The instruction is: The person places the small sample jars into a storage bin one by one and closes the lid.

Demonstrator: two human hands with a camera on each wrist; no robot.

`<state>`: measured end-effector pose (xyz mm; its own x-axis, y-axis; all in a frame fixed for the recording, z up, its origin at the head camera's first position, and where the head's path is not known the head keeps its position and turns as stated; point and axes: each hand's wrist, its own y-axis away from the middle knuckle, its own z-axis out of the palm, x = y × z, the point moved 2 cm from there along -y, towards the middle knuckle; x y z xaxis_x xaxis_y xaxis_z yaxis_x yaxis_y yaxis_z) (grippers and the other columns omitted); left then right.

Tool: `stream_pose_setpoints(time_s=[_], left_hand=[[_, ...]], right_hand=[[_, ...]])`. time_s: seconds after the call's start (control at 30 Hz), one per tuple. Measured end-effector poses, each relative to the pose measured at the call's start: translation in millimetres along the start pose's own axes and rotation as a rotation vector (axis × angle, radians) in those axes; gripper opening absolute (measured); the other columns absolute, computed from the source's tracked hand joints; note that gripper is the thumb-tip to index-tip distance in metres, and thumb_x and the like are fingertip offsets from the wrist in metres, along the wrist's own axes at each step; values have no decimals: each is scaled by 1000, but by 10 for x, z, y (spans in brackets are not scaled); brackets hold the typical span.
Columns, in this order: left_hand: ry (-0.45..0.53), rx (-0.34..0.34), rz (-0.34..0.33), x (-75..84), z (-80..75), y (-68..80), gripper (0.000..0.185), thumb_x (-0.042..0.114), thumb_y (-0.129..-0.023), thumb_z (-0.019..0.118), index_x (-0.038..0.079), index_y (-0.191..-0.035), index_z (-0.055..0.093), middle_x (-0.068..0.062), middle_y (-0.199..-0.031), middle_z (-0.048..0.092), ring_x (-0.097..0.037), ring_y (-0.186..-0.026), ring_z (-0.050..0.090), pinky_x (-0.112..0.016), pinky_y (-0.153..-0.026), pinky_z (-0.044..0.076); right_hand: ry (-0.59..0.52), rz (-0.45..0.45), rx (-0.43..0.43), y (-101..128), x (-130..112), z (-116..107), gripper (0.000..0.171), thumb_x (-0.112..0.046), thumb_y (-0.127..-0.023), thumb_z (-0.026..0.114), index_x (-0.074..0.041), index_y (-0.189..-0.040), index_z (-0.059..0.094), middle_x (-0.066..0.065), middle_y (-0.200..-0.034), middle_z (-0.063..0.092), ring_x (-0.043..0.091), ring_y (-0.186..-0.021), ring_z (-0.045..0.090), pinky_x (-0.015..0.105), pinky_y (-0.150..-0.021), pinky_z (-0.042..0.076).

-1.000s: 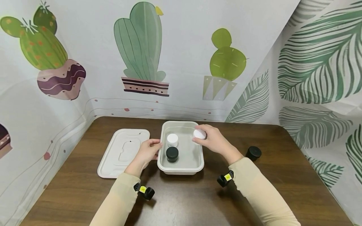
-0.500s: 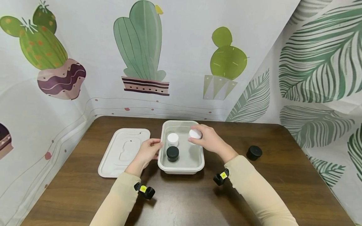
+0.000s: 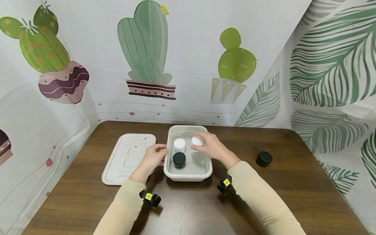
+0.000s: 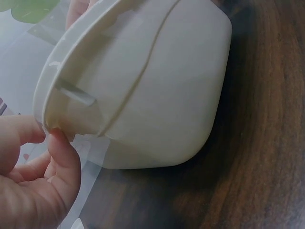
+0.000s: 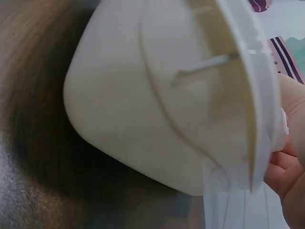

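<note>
A pale plastic food container (image 3: 188, 177) stands on the brown table. My left hand (image 3: 152, 158) pinches its left rim, thumb and fingers meeting at the edge in the left wrist view. Over the container's right half, my right hand (image 3: 214, 147) grips a small round jar with a white lid (image 3: 197, 141) between thumb and fingers. In the right wrist view the container's wall hides most of that jar. Inside the container, along its left side, sit another white jar (image 3: 179, 144) and, nearer to me, a black-lidded jar (image 3: 179, 158).
The container's flat white lid (image 3: 117, 169) lies on the table to the left. A black jar (image 3: 263, 158) stands off to the right. Behind the table's far edge hangs a cloth (image 3: 191, 65) printed with cacti and leaves.
My right hand has moved left with the white jar, from the container's right rim to inside the rim, toward the other white jar. My left hand has stayed on the rim.
</note>
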<state>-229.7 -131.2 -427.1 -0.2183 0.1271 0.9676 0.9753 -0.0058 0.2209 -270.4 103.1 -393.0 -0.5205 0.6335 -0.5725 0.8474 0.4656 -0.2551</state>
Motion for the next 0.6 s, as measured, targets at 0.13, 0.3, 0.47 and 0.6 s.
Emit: stream_pose_setpoints(time_s=[0.13,0.3,0.47,0.6], left_hand=[[-7,-6,10,7,-13,1,34,12,-93,56,-7,-121,52,-19,-98,60,-13,-64,59,-23,-51,50],[-10,-12,17,18,-14,-6,34,11,-93,56,-8,-121,52,-17,-94,60,-14,-63,59,-23,-50,50],[-24,-13,14,21,-9,-11,31,10,-92,56,-7,-118,53,-11,-88,58,-13,-61,58,-24,-49,50],[-26,-12,15,23,-6,-15,30,9,-92,56,-8,-117,53,-8,-85,57,-12,-59,57,-24,-49,50]], right_hand=[[6,-29,14,-22,-4,67,51,-30,-81,74,-1,-120,61,13,-120,63,26,-107,60,38,-88,51],[52,-38,12,-57,8,139,49,-31,-82,73,-3,-120,61,12,-121,64,25,-114,58,37,-96,48],[105,-52,13,-97,14,179,45,-30,-83,71,-4,-119,61,12,-120,64,25,-115,57,37,-99,46],[165,-67,6,-132,18,204,45,-31,-83,69,-5,-119,60,12,-120,64,26,-116,57,38,-100,45]])
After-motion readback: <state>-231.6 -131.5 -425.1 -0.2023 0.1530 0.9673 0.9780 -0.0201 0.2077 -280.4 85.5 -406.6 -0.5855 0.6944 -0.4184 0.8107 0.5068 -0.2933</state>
